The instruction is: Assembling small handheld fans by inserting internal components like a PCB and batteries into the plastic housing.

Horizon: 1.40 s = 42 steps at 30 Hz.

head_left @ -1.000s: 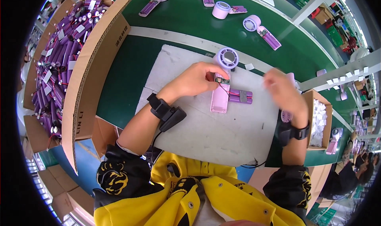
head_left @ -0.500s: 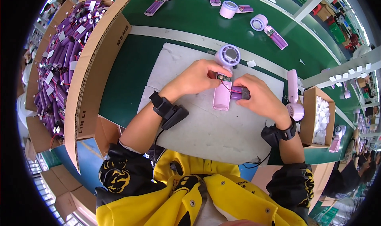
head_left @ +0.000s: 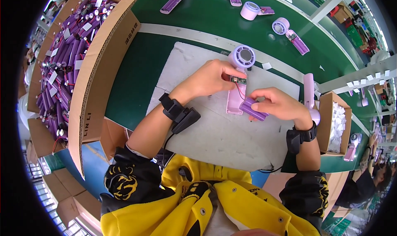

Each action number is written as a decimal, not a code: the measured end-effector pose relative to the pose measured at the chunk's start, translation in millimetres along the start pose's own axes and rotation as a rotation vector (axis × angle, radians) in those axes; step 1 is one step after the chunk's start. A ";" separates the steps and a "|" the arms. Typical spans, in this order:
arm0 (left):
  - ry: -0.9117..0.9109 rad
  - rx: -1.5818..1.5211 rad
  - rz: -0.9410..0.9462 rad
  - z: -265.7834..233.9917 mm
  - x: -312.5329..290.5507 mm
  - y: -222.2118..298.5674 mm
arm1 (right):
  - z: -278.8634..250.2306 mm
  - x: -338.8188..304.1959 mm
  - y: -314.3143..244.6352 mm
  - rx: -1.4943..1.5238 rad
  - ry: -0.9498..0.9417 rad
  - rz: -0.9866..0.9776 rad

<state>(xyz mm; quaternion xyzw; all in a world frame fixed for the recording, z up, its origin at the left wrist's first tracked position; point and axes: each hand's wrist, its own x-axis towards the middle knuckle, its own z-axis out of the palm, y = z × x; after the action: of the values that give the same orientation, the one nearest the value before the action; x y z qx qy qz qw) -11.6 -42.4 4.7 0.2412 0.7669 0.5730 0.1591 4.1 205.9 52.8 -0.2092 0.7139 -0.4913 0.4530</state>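
A handheld fan lies on the mat with its round lilac head away from me and its pink handle toward me. The handle is uncovered, with a green circuit board near its neck. My left hand closes thumb and fingers around the fan at that board, partly hiding it. In my right hand is a purple battery pack, gripped just over the handle's lower right side and tilted. Thin red and dark wires run between the pack and the board.
On the left stands a big cardboard box full of purple battery packs. A smaller box of white paper pieces sits at right, beside another pink fan. Several opened fans lie on the green surface beyond the pale mat.
My right hand has turned the battery pack so its long purple side shows, and drawn it slightly toward me. My left hand keeps its grip at the board. The whole view has shifted a little.
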 end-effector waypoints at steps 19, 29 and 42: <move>0.060 0.154 0.083 4.4 0.4 4.5 | -9.3 -11.3 -17.1 0.462 0.052 -0.020; 0.079 0.196 0.094 3.7 0.1 4.6 | -11.4 -5.4 -3.6 0.262 0.122 -0.074; -0.001 0.221 0.061 -0.4 -1.2 17.5 | 27.2 8.1 -2.9 -0.194 0.346 -0.217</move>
<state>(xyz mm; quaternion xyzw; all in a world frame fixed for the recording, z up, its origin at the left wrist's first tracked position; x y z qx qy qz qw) -7.5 -39.4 21.6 0.2807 0.8177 0.4895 0.1142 22.7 184.8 48.9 -0.2400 0.7983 -0.4946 0.2460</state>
